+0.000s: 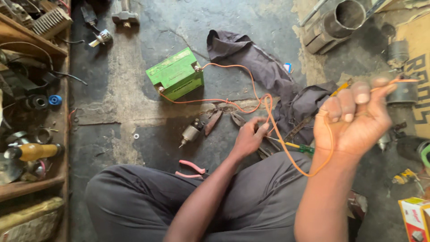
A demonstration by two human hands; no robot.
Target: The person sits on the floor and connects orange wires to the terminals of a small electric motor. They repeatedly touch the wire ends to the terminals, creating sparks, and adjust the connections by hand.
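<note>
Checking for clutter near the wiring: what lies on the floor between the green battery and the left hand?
In the head view, between the green battery and the left hand lie orange wire and pliers on concrete.

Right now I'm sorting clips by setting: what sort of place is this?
Probably a small repair workshop with the work done on the floor. A green battery with orange wire sits on stained concrete, pink-handled pliers lie nearby, and a wooden shelf holds parts.
</note>
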